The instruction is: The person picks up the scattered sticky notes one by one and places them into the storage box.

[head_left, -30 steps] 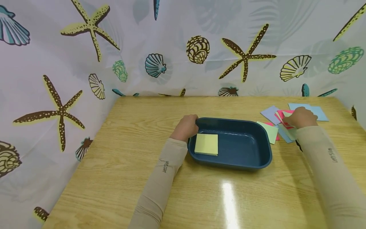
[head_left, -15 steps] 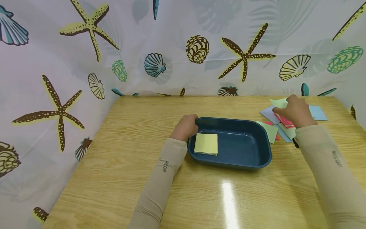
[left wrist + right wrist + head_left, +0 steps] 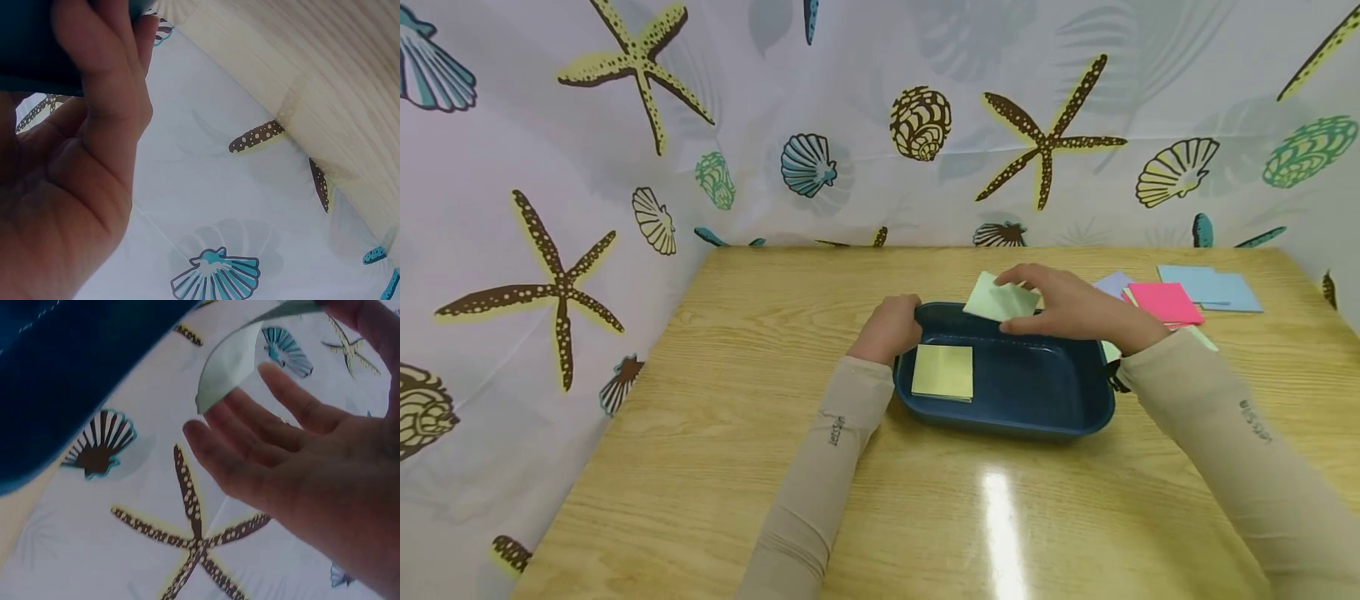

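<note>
My left hand [image 3: 887, 329] grips the left end of a dark blue plastic basin [image 3: 1033, 387], its fingers curled over the rim; the left wrist view shows the same grip from below. A small stack of yellow sticky notes [image 3: 942, 372] lies at the basin's left end. Above the basin's far rim, my right hand [image 3: 1067, 304] pinches a pale green sticky note [image 3: 992, 297] between thumb and fingers. In the right wrist view that green note [image 3: 228, 369] bends into a curve, near the basin's wall [image 3: 69, 394].
To the basin's right lie loose sticky notes: pink ones [image 3: 1167, 302], a lavender one [image 3: 1112, 283] and light blue ones [image 3: 1213, 286]. My right forearm partly hides this pile. A sheet with shells and starfish [image 3: 850, 83] hangs behind the wooden table [image 3: 737, 333].
My right hand has lifted the pale green note off the pile and carried it left over the basin. The pink notes are now uncovered. My left hand stays on the rim.
</note>
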